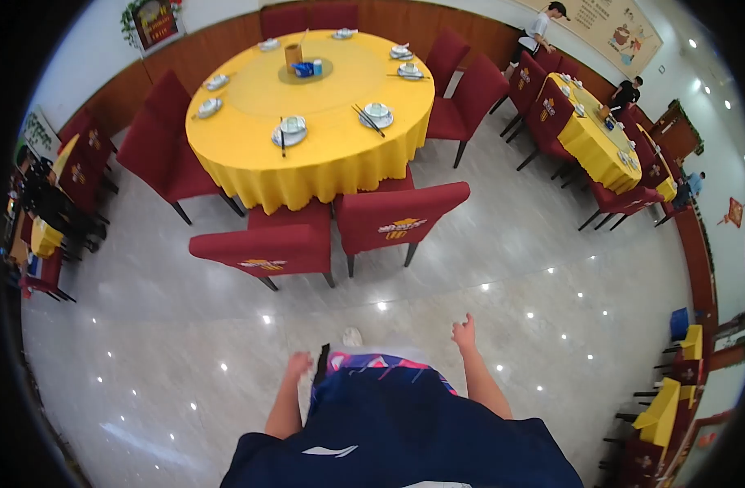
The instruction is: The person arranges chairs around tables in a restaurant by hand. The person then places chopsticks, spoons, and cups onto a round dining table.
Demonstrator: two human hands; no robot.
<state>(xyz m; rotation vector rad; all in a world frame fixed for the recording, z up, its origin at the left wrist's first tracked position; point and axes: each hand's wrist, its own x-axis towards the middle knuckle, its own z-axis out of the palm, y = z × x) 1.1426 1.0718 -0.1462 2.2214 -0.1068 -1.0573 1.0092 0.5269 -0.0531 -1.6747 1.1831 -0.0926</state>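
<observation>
My left hand [300, 363] hangs beside my shorts, slightly smeared, with its fingers loosely apart and nothing seen in them. Out to the other side, my right hand [464, 332] is held over the floor, one finger stretched forward and nothing in its grasp. Neither hand touches any furniture. Ahead of them stand two red chairs, the left chair [263, 250] and the right chair [401, 218], backs towards me. Beyond these is a round table with a yellow tablecloth [250, 167].
Bowls, plates and chopsticks surround a bamboo holder [293, 55] and blue box [303, 70] on the table. Further set tables, one with a yellow cloth [604, 154], stand right. A person [538, 34] bends over chairs at the back. Shiny tiled floor [185, 350] lies around me.
</observation>
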